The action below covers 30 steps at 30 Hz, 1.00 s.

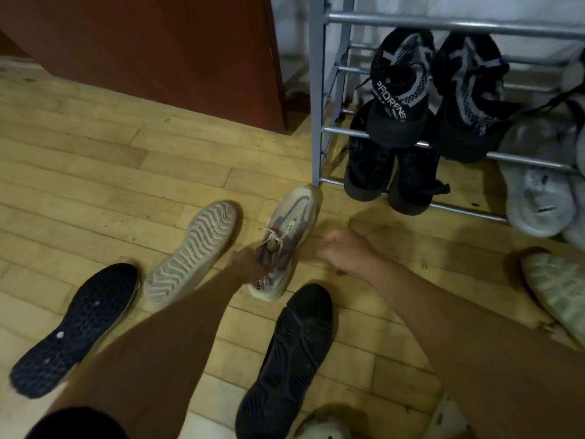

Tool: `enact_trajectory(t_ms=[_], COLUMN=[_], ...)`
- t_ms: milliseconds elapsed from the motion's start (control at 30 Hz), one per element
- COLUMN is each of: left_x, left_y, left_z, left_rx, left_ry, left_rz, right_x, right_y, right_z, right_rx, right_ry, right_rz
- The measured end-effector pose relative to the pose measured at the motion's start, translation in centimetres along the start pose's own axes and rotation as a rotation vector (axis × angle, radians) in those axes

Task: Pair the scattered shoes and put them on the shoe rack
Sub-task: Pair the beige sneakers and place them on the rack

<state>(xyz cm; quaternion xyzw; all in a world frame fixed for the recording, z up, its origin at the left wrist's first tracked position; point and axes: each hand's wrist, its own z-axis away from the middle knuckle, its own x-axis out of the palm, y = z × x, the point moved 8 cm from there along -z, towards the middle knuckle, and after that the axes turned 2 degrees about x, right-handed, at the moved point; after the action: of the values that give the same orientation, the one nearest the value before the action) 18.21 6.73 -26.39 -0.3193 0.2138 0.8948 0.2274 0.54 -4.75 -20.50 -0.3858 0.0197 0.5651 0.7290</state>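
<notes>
A beige sneaker (289,229) with pale laces stands upright on the wooden floor, its toe close to the shoe rack (317,99). My left hand (245,259) grips it at the collar, near the tongue. To its left lies a matching pale sneaker (193,251), sole up. My right hand (343,248) hovers just right of the held sneaker with loosely curled fingers and holds nothing. Two dark shoes lie sole up: one (76,327) at the far left, one (285,359) between my forearms.
On the rack sit a black-and-grey pair (440,90) on the upper rail, a dark pair (392,175) below, and grey sneakers (538,191) at the right. A pale shoe (554,296) lies sole up at the right edge. A red-brown cabinet (158,49) stands at the back left.
</notes>
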Motion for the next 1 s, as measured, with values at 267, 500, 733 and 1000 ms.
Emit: enact_trajectory(t_ms=[267,500,733,1000], left_x=[3.0,-1.8,-11.7,-14.7], left_y=[0.2,3.0,7.8,15.2], left_z=[4.3,12.1,25.7,40.0], left_rx=[-0.147,0.072,0.399,0.613], left_ry=[-0.218,-0.196,-0.005,0.140], left_rz=[0.691,0.877,0.821,0.836], right_x=[-1.5,-3.9,-6.8,-14.6], right_y=[0.4,-2.8,-7.3,-7.3], right_z=[3.5,10.9,23.1,36.5], right_rx=[0.001,-0.065,-0.303,-0.484], right_ry=[0.000,0.074,0.078,0.331], right_rz=[0.088,0.120,-0.139,-0.340])
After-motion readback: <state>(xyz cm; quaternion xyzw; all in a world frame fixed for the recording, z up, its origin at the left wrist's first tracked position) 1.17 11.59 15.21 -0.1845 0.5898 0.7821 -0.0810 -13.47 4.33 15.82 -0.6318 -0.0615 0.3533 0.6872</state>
